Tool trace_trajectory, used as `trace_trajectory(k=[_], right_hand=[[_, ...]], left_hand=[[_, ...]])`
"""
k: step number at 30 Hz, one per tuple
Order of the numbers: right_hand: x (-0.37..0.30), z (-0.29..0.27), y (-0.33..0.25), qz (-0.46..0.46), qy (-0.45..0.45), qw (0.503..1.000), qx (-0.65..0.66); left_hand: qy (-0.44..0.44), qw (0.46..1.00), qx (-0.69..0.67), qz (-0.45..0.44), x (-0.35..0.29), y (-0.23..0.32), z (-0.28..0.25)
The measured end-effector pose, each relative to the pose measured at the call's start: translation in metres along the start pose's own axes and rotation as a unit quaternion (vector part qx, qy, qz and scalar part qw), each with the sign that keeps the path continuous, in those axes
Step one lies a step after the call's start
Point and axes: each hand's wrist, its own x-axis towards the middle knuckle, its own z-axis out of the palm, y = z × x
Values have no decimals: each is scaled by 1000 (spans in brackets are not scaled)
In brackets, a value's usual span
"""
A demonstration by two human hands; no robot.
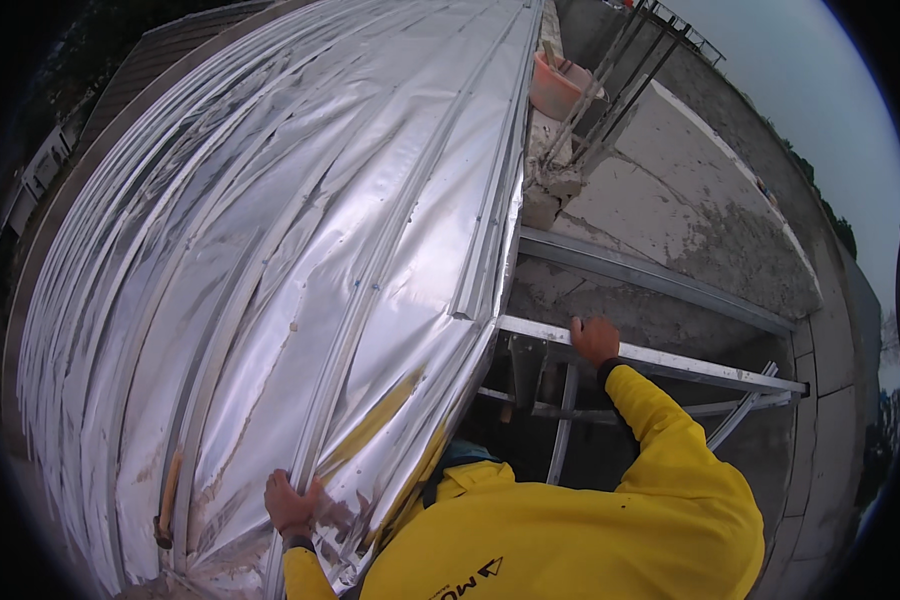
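Silver foil sheeting (250, 400) covers the sloping roof, with thin metal battens running along it. At the lower middle, my left hand (292, 503) lies over one raised metal batten (342, 345), fingers curled down on one side and thumb on the other. My right hand (595, 340) is closed over the top of a light metal beam (690, 366) that reaches out from the roof's edge to the right. Both my arms are in yellow sleeves. A hammer (169, 495) with a wooden handle lies on the foil to the left of my left hand.
A pinkish-orange bucket (560, 85) stands on the wall top beyond the roof edge, beside upright steel rods (610, 95). A second metal beam (650, 277) spans the gap farther off. Below the beams is a dark drop with a ladder-like metal frame (563, 425).
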Motion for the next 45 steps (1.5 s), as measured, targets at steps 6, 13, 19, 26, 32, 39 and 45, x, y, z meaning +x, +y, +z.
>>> trace_trajectory(k=[6, 13, 19, 26, 32, 39, 45], right_hand=[[4, -8, -4, 4, -23, 1000, -4], [2, -3, -1, -5, -6, 1000, 0], [7, -2, 4, -22, -42, 999, 11], [14, -5, 3, -27, -102, 994, 6], [12, -7, 0, -36, -61, 997, 18], [14, -7, -4, -25, -49, 998, 2], [16, -19, -11, -3, -60, 998, 14]], left_hand=[[-13, 1000, 19, -12, 0, 1, 2], [-11, 1000, 16, -4, -1, -7, 8], [-11, 1000, 26, -12, -2, -13, 15], [-4, 999, 27, -33, -4, -20, 21], [-7, 999, 37, -17, -2, -15, 15], [14, 999, 42, 8, -3, -15, 16], [3, 999, 41, 8, -4, -23, 20]])
